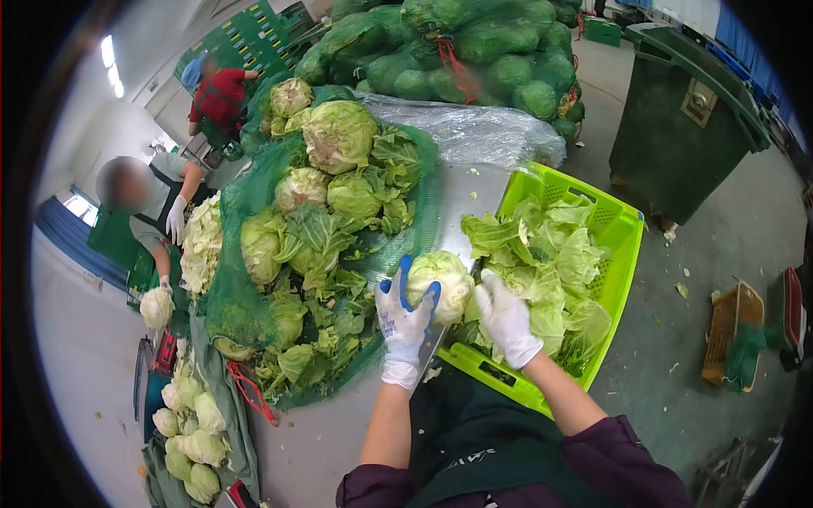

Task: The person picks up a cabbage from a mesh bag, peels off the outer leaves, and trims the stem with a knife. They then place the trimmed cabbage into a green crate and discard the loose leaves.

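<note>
A pale, round cabbage [447, 286] is in my left hand [405, 315], whose blue-and-white gloved fingers curve around its left side. My right hand [506, 322], in a white glove, is just right of that cabbage, over the edge of the green crate [622, 258]. Its fingers are drawn together and point at the cabbage; what they hold, if anything, is hidden. Loose cabbage leaves [550, 271] fill much of the crate. Left of my hands, several untrimmed cabbages [339, 135] and leaves lie on an opened green net bag [241, 296].
Netted cabbages [474, 51] are stacked at the back, beyond clear plastic film [474, 131]. A dark wheeled bin [677, 127] stands at right. A co-worker [161, 190] at left holds a cabbage [157, 307]; another person [218, 93] is behind. Pale cabbages [195, 423] lie lower left.
</note>
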A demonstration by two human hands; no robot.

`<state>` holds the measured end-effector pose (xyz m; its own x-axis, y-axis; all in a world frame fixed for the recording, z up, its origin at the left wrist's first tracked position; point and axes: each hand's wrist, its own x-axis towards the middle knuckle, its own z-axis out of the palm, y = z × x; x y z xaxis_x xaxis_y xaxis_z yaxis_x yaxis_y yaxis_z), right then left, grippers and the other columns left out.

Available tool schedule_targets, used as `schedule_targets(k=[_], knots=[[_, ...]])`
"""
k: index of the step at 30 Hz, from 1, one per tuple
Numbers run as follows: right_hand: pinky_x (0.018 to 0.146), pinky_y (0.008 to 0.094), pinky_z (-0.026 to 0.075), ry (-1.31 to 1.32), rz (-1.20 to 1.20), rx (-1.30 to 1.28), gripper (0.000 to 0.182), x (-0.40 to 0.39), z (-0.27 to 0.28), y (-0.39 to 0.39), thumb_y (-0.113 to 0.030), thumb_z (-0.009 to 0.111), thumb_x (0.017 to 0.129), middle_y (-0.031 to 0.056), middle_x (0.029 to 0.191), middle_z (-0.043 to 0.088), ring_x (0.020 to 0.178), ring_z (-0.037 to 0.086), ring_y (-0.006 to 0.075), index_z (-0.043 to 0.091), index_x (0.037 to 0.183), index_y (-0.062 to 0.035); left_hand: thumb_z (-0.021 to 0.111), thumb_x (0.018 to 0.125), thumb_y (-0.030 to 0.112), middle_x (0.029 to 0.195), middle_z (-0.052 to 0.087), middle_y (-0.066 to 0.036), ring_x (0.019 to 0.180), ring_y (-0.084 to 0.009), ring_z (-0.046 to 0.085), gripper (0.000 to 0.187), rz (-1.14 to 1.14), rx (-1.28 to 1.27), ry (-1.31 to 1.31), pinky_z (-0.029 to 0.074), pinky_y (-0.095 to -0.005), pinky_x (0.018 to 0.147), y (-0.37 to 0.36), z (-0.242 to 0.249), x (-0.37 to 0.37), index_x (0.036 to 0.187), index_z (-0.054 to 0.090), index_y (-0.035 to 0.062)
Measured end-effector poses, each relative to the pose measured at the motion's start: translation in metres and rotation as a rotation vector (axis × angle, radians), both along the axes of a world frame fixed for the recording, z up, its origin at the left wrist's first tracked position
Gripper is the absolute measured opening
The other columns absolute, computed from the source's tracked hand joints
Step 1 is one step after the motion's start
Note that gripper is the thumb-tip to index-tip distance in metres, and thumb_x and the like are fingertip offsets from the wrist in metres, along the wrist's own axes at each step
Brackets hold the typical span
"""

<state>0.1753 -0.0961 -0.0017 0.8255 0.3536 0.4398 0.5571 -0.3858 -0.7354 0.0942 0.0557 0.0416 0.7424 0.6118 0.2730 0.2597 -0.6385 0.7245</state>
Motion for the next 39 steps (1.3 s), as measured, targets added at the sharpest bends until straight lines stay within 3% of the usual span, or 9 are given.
schedule_targets(k=[2, 8, 13, 20, 26, 30, 34, 36, 39], knots=[[0.06, 0.0487, 0.049, 0.226, 0.054, -0.26, 0.052, -0.015, 0.024, 0.001, -0.038, 0.046, 0.094, 0.0213, 0.076, 0.063, 0.065, 0.061, 0.0406, 0.043, 0.132, -0.0018, 0.073, 0.077, 0.024, 0.115, 0.055, -0.018, 0.108, -0.0298, 0.051, 0.06, -0.078, -0.019, -0.357, 0.041, -0.038, 0.095, -0.002, -0.019, 0.011, 0.129, 0.05, 0.0048], [0.054, 0.0469, 0.05, 0.205, 0.05, -0.315, 0.058, -0.004, 0.024, 0.022, -0.039, 0.044, 0.095, 0.0216, 0.069, 0.062, 0.058, 0.06, 0.04, 0.036, 0.135, 0.0035, 0.073, 0.078, 0.018, 0.123, 0.052, -0.016, 0.11, -0.0276, 0.051, 0.055, -0.06, 0.01, -0.286, 0.042, -0.0369, 0.095, -0.006, -0.017, 0.027, 0.126, 0.05, 0.0006], [0.056, 0.0498, 0.049, 0.243, 0.066, -0.414, 0.042, 0.02, 0.033, 0.035, -0.039, 0.039, 0.097, 0.0232, 0.067, 0.062, 0.062, 0.061, 0.0417, 0.049, 0.11, -0.0001, 0.069, 0.082, 0.028, 0.122, 0.053, -0.017, 0.113, -0.0312, 0.048, 0.053, 0.084, 0.071, -0.198, 0.036, -0.0408, 0.099, -0.015, -0.013, 0.031, 0.124, 0.052, 0.0011], [0.076, 0.0474, 0.049, 0.287, 0.171, -0.511, 0.046, 0.123, -0.024, 0.041, -0.039, 0.045, 0.092, 0.0234, 0.089, 0.066, 0.087, 0.063, 0.0396, 0.061, 0.109, 0.0003, 0.076, 0.073, 0.028, 0.129, 0.049, -0.02, 0.119, -0.0372, 0.044, 0.067, -0.067, 0.318, -0.245, 0.034, -0.0449, 0.103, -0.029, -0.021, 0.01, 0.128, 0.047, 0.0013], [0.076, 0.0452, 0.049, 0.772, -0.066, -0.086, 0.053, 0.132, -0.068, 0.028, -0.049, 0.053, 0.087, 0.0237, 0.09, 0.065, 0.084, 0.063, 0.0398, 0.062, 0.101, 0.0017, 0.071, 0.079, 0.007, 0.137, 0.04, -0.013, 0.123, -0.022, 0.043, 0.071, -0.02, -0.844, -0.568, 0.038, -0.0334, 0.103, 0.003, -0.032, -0.035, 0.139, 0.033, -0.0003], [0.071, 0.044, 0.051, 0.31, -0.234, -0.232, 0.061, 0.084, -0.031, 0.021, -0.053, 0.055, 0.086, 0.0256, 0.082, 0.064, 0.08, 0.064, 0.0401, 0.051, 0.111, 0.0022, 0.073, 0.079, 0.015, 0.14, 0.037, -0.013, 0.126, -0.0222, 0.04, 0.079, -0.077, -0.673, -0.425, 0.035, -0.0334, 0.105, 0.012, -0.05, -0.058, 0.142, 0.028, -0.0003], [0.072, 0.0428, 0.051, 0.241, 0.184, -0.224, 0.099, 0.015, 0.012, 0.032, -0.072, 0.058, 0.072, 0.0247, 0.084, 0.065, 0.079, 0.065, 0.0383, 0.039, 0.133, 0.0041, 0.073, 0.074, 0.014, 0.142, 0.035, -0.019, 0.131, -0.0291, 0.035, 0.077, 0.02, 0.425, 0.058, 0.03, -0.0389, 0.108, 0.001, 0.009, -0.045, 0.14, 0.036, 0.0042], [0.076, 0.0409, 0.05, 0.319, 0.214, -0.404, 0.078, 0.01, 0.037, 0.04, -0.059, 0.064, 0.077, 0.0212, 0.094, 0.066, 0.088, 0.064, 0.0388, 0.047, 0.13, -0.0038, 0.074, 0.072, 0.016, 0.141, 0.037, -0.019, 0.131, -0.031, 0.035, 0.076, -0.063, 0.415, 0.02, 0.028, -0.0403, 0.109, 0.01, 0.011, -0.027, 0.138, 0.038, 0.0053], [0.073, 0.0423, 0.051, 0.275, 0.295, -0.151, 0.059, 0.042, 0.012, 0.05, -0.055, 0.055, 0.084, 0.0229, 0.09, 0.065, 0.081, 0.063, 0.0392, 0.06, 0.112, -0.0039, 0.075, 0.071, 0.02, 0.139, 0.04, -0.016, 0.13, -0.0282, 0.037, 0.076, -0.389, -0.19, -0.146, 0.028, -0.0378, 0.109, 0.032, -0.011, -0.008, 0.137, 0.041, 0.0039]])
